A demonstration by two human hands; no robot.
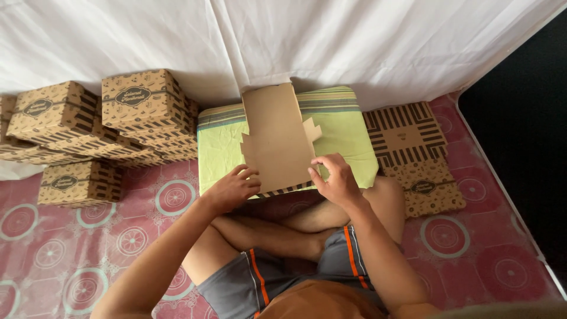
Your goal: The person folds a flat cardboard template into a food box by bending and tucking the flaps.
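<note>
Two hands grip one flat cardboard blank (pixel 276 139), which lies on a green cushion (pixel 345 139) directly ahead of the crossed legs. Folded boxes (pixel 139 103) are stacked at far left, against the white sheet (pixel 354 41).

Left hand (pixel 233 188): fingers curled onto the blank's near-left corner, pinching the edge beside the notched side flap. The blank extends away and slightly rightward from this hand.

Blank: long axis runs near to far, away from the body; plain brown inner face up, striped print showing at the near edge.

Right hand (pixel 335 177): fingertips clenched on the near-right edge, just below the right tab. The blank lies to its left and beyond.

Both hands are equally near, one on each near corner. More flat blanks (pixel 413 153) lie on the floor mat (pixel 490 248) at right.
</note>
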